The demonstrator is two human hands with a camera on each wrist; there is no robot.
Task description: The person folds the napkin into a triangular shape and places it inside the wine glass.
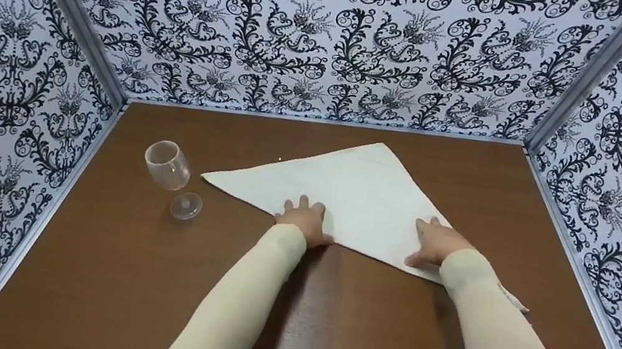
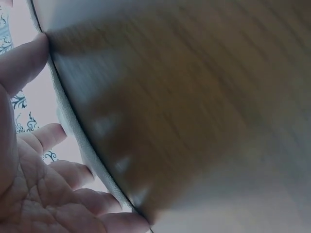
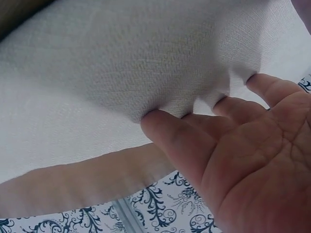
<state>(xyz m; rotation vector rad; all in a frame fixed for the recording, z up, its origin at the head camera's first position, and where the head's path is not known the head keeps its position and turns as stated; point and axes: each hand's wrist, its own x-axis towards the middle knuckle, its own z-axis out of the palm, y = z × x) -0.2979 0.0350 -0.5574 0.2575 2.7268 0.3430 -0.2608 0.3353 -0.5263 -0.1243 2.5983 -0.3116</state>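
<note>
A white cloth napkin (image 1: 358,192), folded into a triangle, lies flat on the table with its long folded edge towards me. My left hand (image 1: 303,222) rests at that near edge, fingers spread, and the left wrist view shows its thumb and fingertips along the fold. Farther right, my right hand (image 1: 437,244) lies on the cloth. In the right wrist view its fingertips (image 3: 155,119) press onto the woven surface, fingers extended. One napkin corner pokes out beyond the right sleeve, which partly covers it.
A clear stemmed glass (image 1: 168,166) stands left of the napkin, near its left corner. The brown wooden table (image 1: 100,265) is bordered by patterned panels (image 1: 283,37) at the back and both sides, joined by grey metal posts.
</note>
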